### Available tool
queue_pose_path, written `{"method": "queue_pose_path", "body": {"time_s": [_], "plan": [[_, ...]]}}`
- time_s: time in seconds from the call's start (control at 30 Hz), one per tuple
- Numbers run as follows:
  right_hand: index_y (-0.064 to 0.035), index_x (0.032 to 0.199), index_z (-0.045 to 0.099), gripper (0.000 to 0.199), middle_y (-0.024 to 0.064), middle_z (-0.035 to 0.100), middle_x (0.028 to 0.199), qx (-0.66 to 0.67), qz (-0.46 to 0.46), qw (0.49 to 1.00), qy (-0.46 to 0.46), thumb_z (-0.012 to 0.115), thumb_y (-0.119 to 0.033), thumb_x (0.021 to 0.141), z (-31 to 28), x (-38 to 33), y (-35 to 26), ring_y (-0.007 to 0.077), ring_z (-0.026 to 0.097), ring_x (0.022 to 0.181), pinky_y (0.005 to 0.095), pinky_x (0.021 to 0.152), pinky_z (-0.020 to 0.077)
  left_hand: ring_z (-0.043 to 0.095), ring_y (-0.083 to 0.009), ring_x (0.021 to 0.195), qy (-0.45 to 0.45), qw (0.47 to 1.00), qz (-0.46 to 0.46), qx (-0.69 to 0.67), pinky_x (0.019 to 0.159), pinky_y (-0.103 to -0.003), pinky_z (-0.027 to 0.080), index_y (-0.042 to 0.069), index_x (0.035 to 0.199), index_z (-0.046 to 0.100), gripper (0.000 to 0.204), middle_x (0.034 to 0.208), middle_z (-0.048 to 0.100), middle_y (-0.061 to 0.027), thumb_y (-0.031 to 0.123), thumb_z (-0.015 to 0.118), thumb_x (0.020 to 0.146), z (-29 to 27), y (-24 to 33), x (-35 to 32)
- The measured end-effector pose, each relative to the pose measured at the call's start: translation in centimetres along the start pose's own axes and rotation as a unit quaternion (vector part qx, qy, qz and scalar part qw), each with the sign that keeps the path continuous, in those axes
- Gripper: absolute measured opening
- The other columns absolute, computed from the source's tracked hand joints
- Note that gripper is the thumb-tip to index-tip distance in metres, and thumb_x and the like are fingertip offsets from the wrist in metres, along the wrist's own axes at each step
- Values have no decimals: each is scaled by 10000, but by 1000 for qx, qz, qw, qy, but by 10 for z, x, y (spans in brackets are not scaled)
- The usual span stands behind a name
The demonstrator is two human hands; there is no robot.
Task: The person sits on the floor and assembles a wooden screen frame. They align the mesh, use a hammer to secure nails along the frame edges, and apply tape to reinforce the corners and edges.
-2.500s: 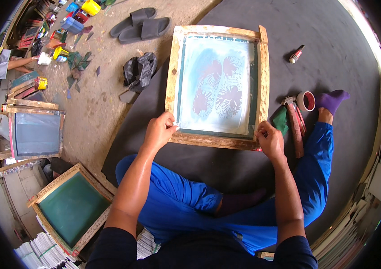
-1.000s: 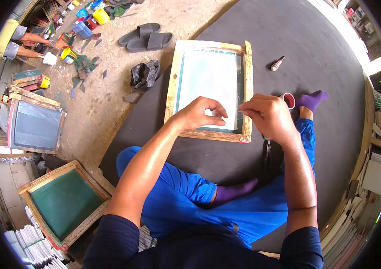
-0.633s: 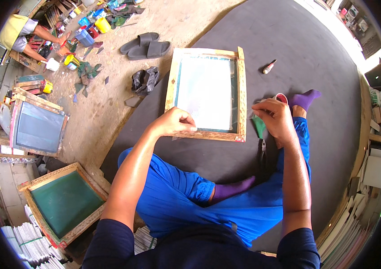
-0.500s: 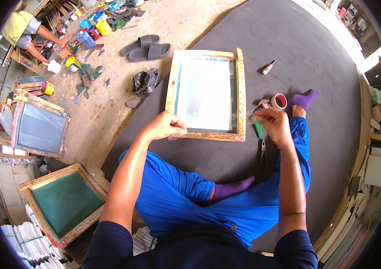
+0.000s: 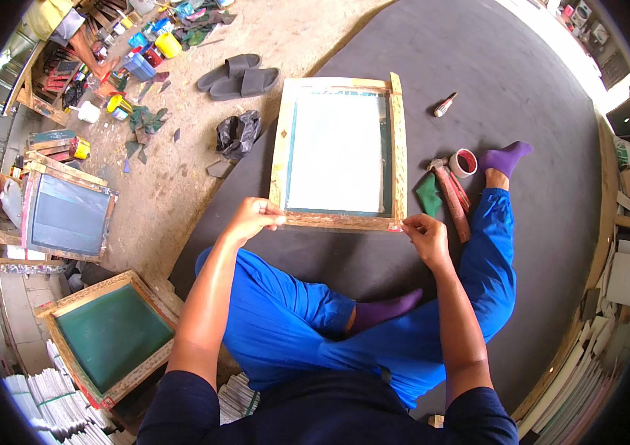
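Observation:
A wooden screen-printing frame (image 5: 398,148) lies on the dark mat, its mesh bordered in green around a bright white middle. My left hand (image 5: 250,221) is closed in a pinch at the near left corner. At the near right corner my right hand (image 5: 428,239) pinches too. Between them, along the near wooden bar, runs what looks like a thin strip of clear tape, hard to make out. Right of the frame lie a green scrap (image 5: 428,194), a tool with a worn reddish handle (image 5: 451,200) and a roll of tape (image 5: 464,163).
A small pointed tool (image 5: 445,105) lies farther back on the mat (image 5: 523,245). Black slippers (image 5: 244,78) and a crumpled black bag (image 5: 238,135) are at the left. Other screens (image 5: 111,337) lean at the far left. Another person's arm (image 5: 86,53) reaches among paint tubs (image 5: 169,46).
My right hand has come down and left to the frame's near right corner. My left hand has shifted slightly left. The reddish-handled tool is uncovered. The other person has moved back.

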State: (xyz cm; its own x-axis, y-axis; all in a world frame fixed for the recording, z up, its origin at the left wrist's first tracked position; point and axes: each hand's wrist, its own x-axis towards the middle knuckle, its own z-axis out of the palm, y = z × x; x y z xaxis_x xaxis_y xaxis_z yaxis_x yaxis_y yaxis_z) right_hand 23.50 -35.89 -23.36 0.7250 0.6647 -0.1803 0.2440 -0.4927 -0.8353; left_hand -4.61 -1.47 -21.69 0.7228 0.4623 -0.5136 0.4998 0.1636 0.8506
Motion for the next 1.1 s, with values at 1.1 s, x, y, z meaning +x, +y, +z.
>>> {"method": "queue_pose_path", "body": {"time_s": [1.1], "plan": [[-100,998,816,168,149,788,936,-161,-17,987,-7,751,-196,877,40,66,13,364,763,893,445,814,586,745,-192,735,71,939,111,318,688,-342,560,57,941,770,116,842,785,-113,117,809,849,5,-23,56]]}}
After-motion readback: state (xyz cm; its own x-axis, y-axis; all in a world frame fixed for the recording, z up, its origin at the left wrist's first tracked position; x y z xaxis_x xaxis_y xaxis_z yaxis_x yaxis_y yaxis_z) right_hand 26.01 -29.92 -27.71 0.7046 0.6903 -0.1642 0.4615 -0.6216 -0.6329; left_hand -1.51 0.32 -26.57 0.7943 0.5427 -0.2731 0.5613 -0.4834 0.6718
